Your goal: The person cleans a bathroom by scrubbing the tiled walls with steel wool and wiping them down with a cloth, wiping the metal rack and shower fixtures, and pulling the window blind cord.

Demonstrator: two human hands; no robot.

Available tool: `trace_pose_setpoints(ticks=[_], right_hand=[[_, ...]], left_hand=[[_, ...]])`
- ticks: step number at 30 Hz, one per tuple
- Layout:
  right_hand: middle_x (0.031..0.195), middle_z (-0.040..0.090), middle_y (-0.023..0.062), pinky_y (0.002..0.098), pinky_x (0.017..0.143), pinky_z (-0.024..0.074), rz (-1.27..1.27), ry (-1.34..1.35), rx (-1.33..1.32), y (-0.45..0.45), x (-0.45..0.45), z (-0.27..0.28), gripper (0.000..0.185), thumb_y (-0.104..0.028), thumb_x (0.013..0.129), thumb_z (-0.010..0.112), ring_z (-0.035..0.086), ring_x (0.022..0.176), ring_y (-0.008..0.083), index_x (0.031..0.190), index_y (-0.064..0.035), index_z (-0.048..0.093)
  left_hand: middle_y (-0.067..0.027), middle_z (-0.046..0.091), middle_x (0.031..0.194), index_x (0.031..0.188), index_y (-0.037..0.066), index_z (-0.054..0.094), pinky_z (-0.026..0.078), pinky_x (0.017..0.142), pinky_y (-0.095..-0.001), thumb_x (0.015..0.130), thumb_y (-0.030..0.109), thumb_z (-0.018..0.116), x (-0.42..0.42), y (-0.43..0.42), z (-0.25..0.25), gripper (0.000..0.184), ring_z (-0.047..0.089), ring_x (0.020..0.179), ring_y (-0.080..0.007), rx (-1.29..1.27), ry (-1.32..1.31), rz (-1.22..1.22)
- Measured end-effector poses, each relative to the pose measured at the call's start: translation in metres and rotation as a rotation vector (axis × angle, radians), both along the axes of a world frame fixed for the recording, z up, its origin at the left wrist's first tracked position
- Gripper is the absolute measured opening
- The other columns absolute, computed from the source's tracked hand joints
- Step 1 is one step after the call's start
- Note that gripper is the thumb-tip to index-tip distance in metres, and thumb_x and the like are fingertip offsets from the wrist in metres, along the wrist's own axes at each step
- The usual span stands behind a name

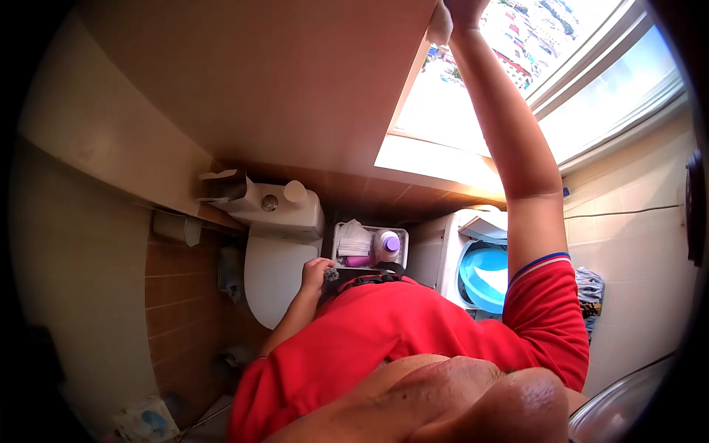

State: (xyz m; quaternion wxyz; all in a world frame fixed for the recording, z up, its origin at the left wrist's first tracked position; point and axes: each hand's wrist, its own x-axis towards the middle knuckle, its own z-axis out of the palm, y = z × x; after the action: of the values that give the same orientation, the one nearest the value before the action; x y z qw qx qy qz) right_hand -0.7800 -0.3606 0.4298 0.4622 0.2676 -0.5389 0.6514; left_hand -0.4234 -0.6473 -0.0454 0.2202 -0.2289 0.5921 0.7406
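My right arm reaches up to the window, and my right hand is at the top edge of the view, closed around a whitish cloth beside the window frame. Lower down, my left hand is near my waist, beside the toilet, with its fingers closed on a small grey scrubber. A white basket stands just beyond it, holding a bottle with a purple cap and a pack of white wipes or paper.
A light blue basin rests on a white appliance to the right. A toilet paper holder is on the left wall. A cable runs along the right wall, above a grey bundle of cloth.
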Motion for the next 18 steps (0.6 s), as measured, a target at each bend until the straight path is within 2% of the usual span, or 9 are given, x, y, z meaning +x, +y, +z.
trace_pose_setpoints(ticks=[1,2,3,4,5,9,12,15,18], right_hand=[[0.092,0.066,0.0034,0.0263,0.071,0.0499,-0.393,0.02,0.286,0.025,-0.022,-0.045,0.022,-0.013,0.101,0.053,0.06,0.08,0.012,0.115,-0.0003,0.065],[0.093,0.065,0.0063,0.0261,0.069,0.0503,-0.56,-0.051,0.38,0.02,0.0,-0.074,0.021,-0.009,0.099,0.053,0.061,0.08,0.0131,0.114,0.0025,0.063],[0.108,0.07,0.0156,0.0368,0.07,0.0541,-0.767,-0.038,0.564,0.022,0.018,-0.102,0.028,-0.006,0.09,0.057,0.07,0.081,0.03,0.117,-0.0006,0.063],[0.123,0.064,0.0196,0.0412,0.075,0.0548,-0.726,0.026,0.54,0.024,0.017,-0.141,0.037,-0.004,0.087,0.056,0.067,0.089,0.0389,0.123,-0.0039,0.062],[0.131,0.06,0.0205,0.0408,0.08,0.0552,-0.67,-0.073,0.531,0.025,0.021,-0.184,0.041,-0.003,0.087,0.056,0.067,0.096,0.0383,0.127,-0.0056,0.061],[0.103,0.067,0.0215,0.043,0.074,0.0522,-0.454,-0.382,0.487,0.02,0.057,-0.282,0.022,-0.005,0.088,0.058,0.065,0.087,0.0421,0.109,-0.0033,0.065],[0.109,0.068,0.0195,0.0394,0.085,0.0508,-0.365,-0.95,0.65,0.038,0.062,-0.345,0.033,-0.012,0.09,0.056,0.066,0.099,0.0354,0.121,-0.004,0.064],[0.106,0.07,0.0193,0.0375,0.084,0.0508,-0.234,-1.108,0.132,0.062,0.056,-0.336,0.042,-0.015,0.089,0.059,0.067,0.1,0.0291,0.129,-0.0014,0.06],[0.101,0.07,0.0176,0.0379,0.083,0.0508,-0.226,-0.754,0.006,0.072,0.071,-0.193,0.048,-0.013,0.089,0.061,0.066,0.098,0.026,0.134,0.0018,0.056]], left_hand=[[-0.0046,0.065,0.074,0.084,0.0,0.071,0.048,0.066,-0.0264,0.085,0.014,0.062,-0.007,0.01,0.002,0.016,0.061,0.068,-0.0132,0.017,0.035,0.017],[-0.0046,0.065,0.074,0.085,0.0,0.071,0.048,0.065,-0.026,0.085,0.014,0.062,-0.012,0.015,0.008,0.016,0.061,0.068,-0.0127,0.021,0.051,0.018],[-0.0046,0.065,0.074,0.085,0.0,0.07,0.048,0.065,-0.0256,0.086,0.015,0.062,-0.019,0.019,0.015,0.016,0.061,0.068,-0.0123,0.023,0.075,0.025],[-0.0043,0.064,0.073,0.086,0.0,0.07,0.047,0.064,-0.0249,0.087,0.015,0.061,-0.032,0.025,0.019,0.017,0.06,0.067,-0.0117,0.013,0.124,0.044],[-0.004,0.063,0.072,0.088,0.0,0.069,0.046,0.063,-0.0243,0.089,0.016,0.06,-0.044,0.03,0.025,0.018,0.059,0.066,-0.0111,0.002,0.168,0.066],[-0.004,0.059,0.071,0.09,-0.002,0.066,0.044,0.057,-0.0243,0.093,0.013,0.057,-0.108,0.046,0.131,0.018,0.053,0.062,-0.0102,0.078,0.411,0.097],[-0.0044,0.058,0.07,0.089,-0.002,0.066,0.041,0.055,-0.0235,0.094,0.014,0.057,-0.143,0.048,0.2,0.019,0.053,0.061,-0.0104,0.15,0.621,0.12],[-0.0062,0.058,0.069,0.092,-0.003,0.066,0.042,0.054,-0.0246,0.095,0.015,0.055,-0.172,0.042,0.262,0.021,0.053,0.061,-0.0129,0.173,0.805,0.102],[-0.0066,0.057,0.068,0.094,-0.004,0.067,0.04,0.055,-0.0256,0.095,0.017,0.055,-0.197,0.035,0.318,0.024,0.052,0.06,-0.0135,0.05,0.924,0.1]])
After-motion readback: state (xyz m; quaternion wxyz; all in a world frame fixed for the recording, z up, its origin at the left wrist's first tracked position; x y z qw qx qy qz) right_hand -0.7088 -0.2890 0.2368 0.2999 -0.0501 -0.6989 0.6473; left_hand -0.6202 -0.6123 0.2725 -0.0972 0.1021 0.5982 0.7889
